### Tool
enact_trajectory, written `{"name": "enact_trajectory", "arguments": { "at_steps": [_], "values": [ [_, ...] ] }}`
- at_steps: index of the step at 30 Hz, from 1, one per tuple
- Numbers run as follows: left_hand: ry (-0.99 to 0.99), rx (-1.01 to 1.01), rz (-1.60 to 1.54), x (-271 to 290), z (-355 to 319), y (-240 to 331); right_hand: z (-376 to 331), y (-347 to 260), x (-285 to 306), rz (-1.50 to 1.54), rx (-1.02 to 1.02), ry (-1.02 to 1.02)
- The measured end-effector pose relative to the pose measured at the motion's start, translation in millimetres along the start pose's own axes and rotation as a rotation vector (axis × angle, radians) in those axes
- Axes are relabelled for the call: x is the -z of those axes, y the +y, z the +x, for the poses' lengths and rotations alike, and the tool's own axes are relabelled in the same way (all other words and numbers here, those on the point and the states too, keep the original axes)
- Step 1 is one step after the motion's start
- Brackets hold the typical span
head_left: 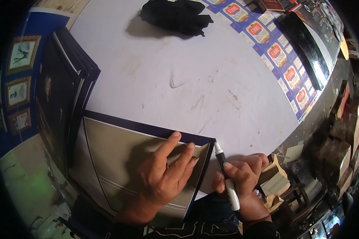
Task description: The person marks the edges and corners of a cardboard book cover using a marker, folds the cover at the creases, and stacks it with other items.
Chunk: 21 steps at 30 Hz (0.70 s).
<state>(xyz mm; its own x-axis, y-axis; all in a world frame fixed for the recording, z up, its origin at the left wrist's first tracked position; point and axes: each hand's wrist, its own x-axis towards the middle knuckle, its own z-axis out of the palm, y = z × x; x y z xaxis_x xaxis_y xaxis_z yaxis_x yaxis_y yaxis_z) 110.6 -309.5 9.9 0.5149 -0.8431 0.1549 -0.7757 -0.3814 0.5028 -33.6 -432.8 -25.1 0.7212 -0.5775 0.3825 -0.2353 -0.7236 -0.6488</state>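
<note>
A folder-like cover (119, 163), with a tan inner face and a dark blue border, lies at the near edge of the white table (147, 75). My left hand (165, 173) rests on it with fingers spread, two fingertips on the border along the far edge. In my right hand (245, 175) is a black-and-white marker (232, 194), uncapped or with a white nose, slanting up to the left. Its dark tip meets the far right corner of the cover. Whether it leaves a mark there is too small to tell.
Several dark blue covers (58, 87) stand stacked at the left. A crumpled black cloth (175, 18) lies at the far side. Along the right edge run a printed blue label sheet (275, 53) and a glossy black strip (307, 51). An open carton (277, 179) sits below the table at right.
</note>
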Motion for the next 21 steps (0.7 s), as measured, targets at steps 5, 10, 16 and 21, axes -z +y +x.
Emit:
{"name": "enact_trajectory", "arguments": {
  "at_steps": [5,10,16,21],
  "values": [
    [0.007,-0.026,0.011,-2.9,2.9,-3.5,4.1,0.3,-0.3,0.021,0.001,-0.001],
    [0.007,-0.015,0.006,-4.2,1.6,-2.7,3.9,0.4,3.0,0.048,-0.011,-0.026],
    [-0.02,0.036,-0.004,-2.1,0.4,1.5,4.2,-2.0,4.3,0.047,-0.039,-0.029],
    [-0.023,0.037,0.007,2.0,1.6,2.1,1.6,-1.3,4.8,0.105,-0.08,-0.013]
  ]
}}
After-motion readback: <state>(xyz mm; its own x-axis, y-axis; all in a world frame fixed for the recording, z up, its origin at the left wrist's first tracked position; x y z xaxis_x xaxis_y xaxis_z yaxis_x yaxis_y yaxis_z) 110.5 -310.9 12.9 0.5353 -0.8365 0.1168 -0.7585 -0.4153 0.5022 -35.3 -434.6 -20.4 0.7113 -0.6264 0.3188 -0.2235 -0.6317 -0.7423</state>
